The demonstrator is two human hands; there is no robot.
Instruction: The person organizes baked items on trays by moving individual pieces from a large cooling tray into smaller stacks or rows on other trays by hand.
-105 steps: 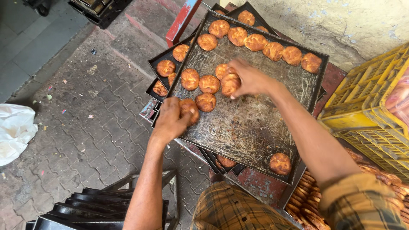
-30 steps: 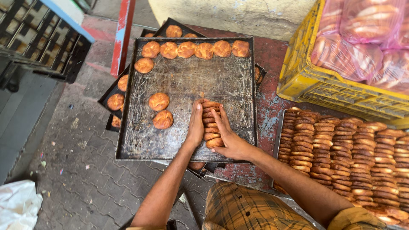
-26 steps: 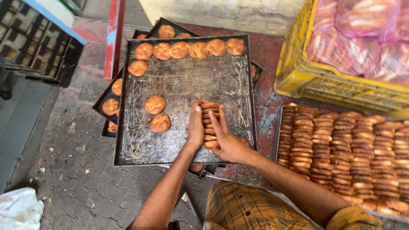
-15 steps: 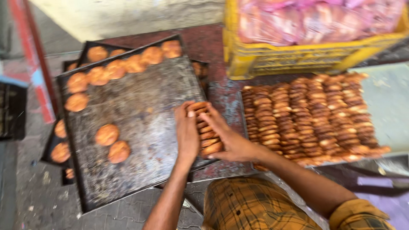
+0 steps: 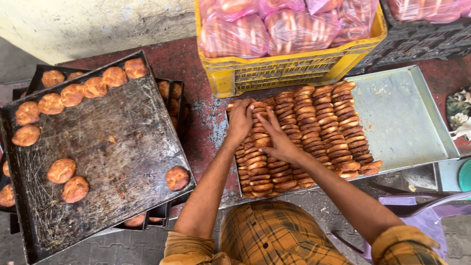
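Centre frame: your left hand (image 5: 240, 119) and right hand (image 5: 278, 140) clasp a short stack of round, golden-brown buns (image 5: 258, 128) between flat palms, fingers extended, over the packed rows on the shiny steel tray (image 5: 402, 115). Left of frame: blackened, greasy baking tray (image 5: 115, 147), scattered buns.

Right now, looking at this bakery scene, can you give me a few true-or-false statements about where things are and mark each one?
1. Both hands, the left hand and the right hand, rest on the rows of buns in the light metal tray. True.
2. The dark baking tray is completely full. False: only scattered buns lie along its edges.
3. The yellow crate holds bagged bread. True.
4. The light metal tray's right part is packed with buns. False: it is bare.
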